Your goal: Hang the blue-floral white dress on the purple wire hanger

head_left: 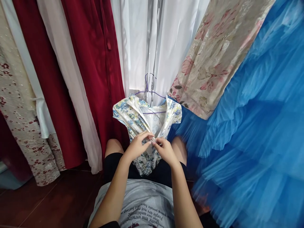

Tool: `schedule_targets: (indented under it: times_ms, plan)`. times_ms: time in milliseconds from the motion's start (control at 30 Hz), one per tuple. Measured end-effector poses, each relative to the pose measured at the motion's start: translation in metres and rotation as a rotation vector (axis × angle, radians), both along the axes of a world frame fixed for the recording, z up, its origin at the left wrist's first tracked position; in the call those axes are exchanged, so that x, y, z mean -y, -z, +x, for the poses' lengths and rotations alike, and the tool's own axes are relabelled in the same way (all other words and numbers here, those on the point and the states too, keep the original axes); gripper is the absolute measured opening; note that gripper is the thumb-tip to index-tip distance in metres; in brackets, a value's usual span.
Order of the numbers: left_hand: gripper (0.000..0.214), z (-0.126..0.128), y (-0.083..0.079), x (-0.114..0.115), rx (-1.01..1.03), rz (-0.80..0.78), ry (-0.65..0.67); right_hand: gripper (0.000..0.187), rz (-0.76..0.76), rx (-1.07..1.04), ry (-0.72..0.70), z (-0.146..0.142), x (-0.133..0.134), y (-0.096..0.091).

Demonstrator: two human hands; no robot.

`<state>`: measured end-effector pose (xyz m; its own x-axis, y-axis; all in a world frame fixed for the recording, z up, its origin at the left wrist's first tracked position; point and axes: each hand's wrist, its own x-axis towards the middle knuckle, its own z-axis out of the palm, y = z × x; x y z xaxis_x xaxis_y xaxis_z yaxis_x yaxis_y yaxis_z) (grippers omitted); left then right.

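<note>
A white short-sleeved garment with blue and yellow flowers (pixel 136 122) hangs on a thin purple wire hanger (pixel 146 87) in front of me, its lower part bunched over my lap. At its open front, my left hand (pixel 139 144) pinches the fabric edge between thumb and fingers. Right beside it, my right hand (pixel 165 148) is closed on the other front edge, so the two sides meet at the fingertips. Whether a button lies between the fingers is too small to tell.
Long dark red dresses (pixel 87 57) and a pale pink one (pixel 68 69) hang at left. White fabric (pixel 175 41) hangs behind the hanger. To the right are a beige floral dress (pixel 213 63) and wide blue tulle (pixel 261 142). Dark reddish floor tiles (pixel 57 202) show below.
</note>
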<state>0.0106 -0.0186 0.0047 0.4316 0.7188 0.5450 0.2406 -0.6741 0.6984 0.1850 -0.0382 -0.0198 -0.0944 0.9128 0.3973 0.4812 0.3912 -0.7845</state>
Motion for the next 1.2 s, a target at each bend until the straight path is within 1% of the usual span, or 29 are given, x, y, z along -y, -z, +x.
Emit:
schedule_targets:
  times_ms: [67,133,200,300,400,433,500,567,633,667,767,800,867,967,1100,1200]
  plan:
    - [0.039,0.001,-0.001,0.002,-0.010,0.033,-0.031,0.016,-0.003,-0.018,-0.024,0.000,-0.001,0.003]
    - [0.040,0.001,0.000,0.001,-0.080,0.002,-0.048,0.014,0.011,-0.004,-0.030,-0.001,-0.003,0.005]
    - [0.036,0.002,0.005,-0.001,-0.159,-0.040,-0.086,0.016,0.021,0.011,-0.025,-0.002,-0.004,0.008]
    - [0.022,0.002,0.014,-0.006,-0.240,-0.076,-0.169,0.020,-0.018,-0.038,-0.049,-0.004,-0.006,0.009]
    - [0.006,0.002,0.018,-0.009,-0.302,-0.080,-0.196,0.018,-0.062,-0.166,-0.090,-0.002,-0.006,0.009]
    - [0.005,0.002,0.018,-0.009,-0.312,-0.076,-0.197,0.019,-0.069,-0.234,-0.089,0.000,-0.006,0.009]
    - [0.011,0.002,0.018,-0.011,-0.305,-0.077,-0.197,0.026,-0.072,-0.386,-0.062,0.004,-0.007,0.009]
    - [0.019,0.001,0.018,-0.011,-0.273,-0.098,-0.179,0.026,-0.061,-0.465,-0.018,0.009,-0.008,0.010]
    - [0.025,0.000,0.018,-0.011,-0.237,-0.115,-0.134,0.019,-0.073,-0.419,0.012,0.013,-0.009,0.013]
    - [0.026,0.000,0.018,-0.011,-0.223,-0.119,-0.102,0.017,-0.098,-0.370,0.006,0.013,-0.009,0.015]
    - [0.026,-0.001,0.018,-0.010,-0.205,-0.129,-0.021,0.016,-0.175,-0.225,-0.094,0.009,-0.007,0.022]
    - [0.027,-0.002,0.017,-0.009,-0.203,-0.129,-0.016,0.016,-0.172,-0.193,-0.120,0.006,-0.005,0.023]
    - [0.028,-0.003,0.016,-0.007,-0.200,-0.121,-0.028,0.017,-0.120,-0.148,-0.121,0.001,-0.002,0.022]
    - [0.027,-0.005,0.013,-0.003,-0.198,-0.118,-0.032,0.022,-0.064,-0.132,-0.087,-0.001,0.004,0.018]
    - [0.024,-0.006,0.007,0.002,-0.243,-0.115,-0.024,0.026,-0.135,-0.173,-0.104,0.007,0.008,0.013]
    - [0.023,-0.005,0.003,0.004,-0.266,-0.098,-0.032,0.027,-0.122,-0.187,-0.111,0.014,0.008,0.011]
